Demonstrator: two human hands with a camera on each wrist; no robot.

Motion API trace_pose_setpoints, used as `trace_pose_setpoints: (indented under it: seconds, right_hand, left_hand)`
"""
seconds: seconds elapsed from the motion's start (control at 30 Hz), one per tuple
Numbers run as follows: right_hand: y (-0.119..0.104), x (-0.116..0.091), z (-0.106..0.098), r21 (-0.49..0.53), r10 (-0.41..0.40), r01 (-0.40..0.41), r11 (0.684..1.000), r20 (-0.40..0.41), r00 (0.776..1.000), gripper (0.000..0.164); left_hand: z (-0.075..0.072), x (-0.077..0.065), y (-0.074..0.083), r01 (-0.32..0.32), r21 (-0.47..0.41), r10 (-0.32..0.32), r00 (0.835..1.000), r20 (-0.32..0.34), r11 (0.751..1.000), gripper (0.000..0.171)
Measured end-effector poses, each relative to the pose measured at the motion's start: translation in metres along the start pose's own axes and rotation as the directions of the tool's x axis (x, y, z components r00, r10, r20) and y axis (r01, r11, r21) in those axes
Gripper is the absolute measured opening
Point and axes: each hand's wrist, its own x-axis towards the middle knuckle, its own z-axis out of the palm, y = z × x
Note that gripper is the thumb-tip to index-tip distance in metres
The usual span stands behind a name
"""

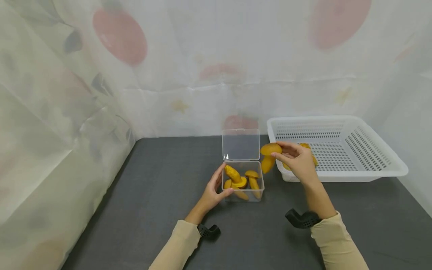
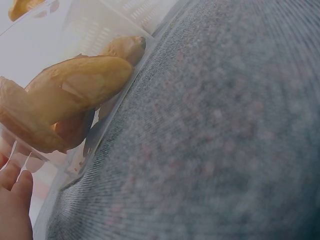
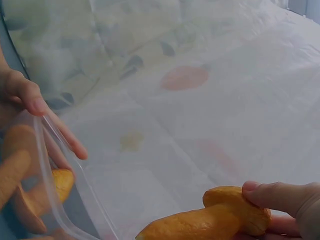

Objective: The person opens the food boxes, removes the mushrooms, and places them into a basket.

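Observation:
My right hand (image 1: 298, 161) pinches a yellow-brown mushroom (image 1: 268, 163) by its cap, stem pointing down, between the clear plastic box (image 1: 244, 195) and the white basket. In the right wrist view, the thumb lies on the cap of that mushroom (image 3: 200, 222). My left hand (image 1: 212, 193) holds the box at its left side, thumb over the front rim and fingers along the side wall. Several mushrooms (image 1: 236, 178) lie in the box, and its hinged lid (image 1: 240, 144) stands up at the back. Through the box wall the left wrist view shows mushrooms (image 2: 85, 82) close up.
A white perforated basket (image 1: 374, 173) stands at the back right, with yellow mushrooms (image 1: 314, 160) at its left end, partly hidden by my right hand. The dark grey table (image 1: 162, 187) backs onto a patterned curtain (image 1: 189, 48), which also hangs along the left.

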Motion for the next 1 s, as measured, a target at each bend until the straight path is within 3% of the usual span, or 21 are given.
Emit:
trace_pose_setpoints:
  seconds: [0.17,0.37,0.83,1.0]
  right_hand:
    - [0.000,0.001,-0.011,0.035,0.032,-0.031,0.999,-0.027,0.999,0.048]
    - [0.002,0.002,-0.023,0.137,0.017,-0.007,0.991,-0.073,0.997,0.043]
    - [0.008,0.003,-0.049,0.165,0.126,-0.096,0.982,-0.184,0.975,0.029]
    - [0.012,0.004,-0.055,0.022,0.173,-0.172,0.985,-0.214,0.962,0.047]
  left_hand:
    - [0.000,0.001,-0.002,-0.002,-0.003,0.002,1.000,-0.005,1.000,0.082]
    - [0.001,0.001,-0.002,0.007,-0.009,-0.007,1.000,0.000,1.000,0.083]
    - [0.000,0.000,-0.003,-0.005,-0.004,0.005,1.000,0.000,1.000,0.082]
    - [0.000,0.000,-0.001,0.010,-0.003,-0.010,1.000,-0.002,1.000,0.085]
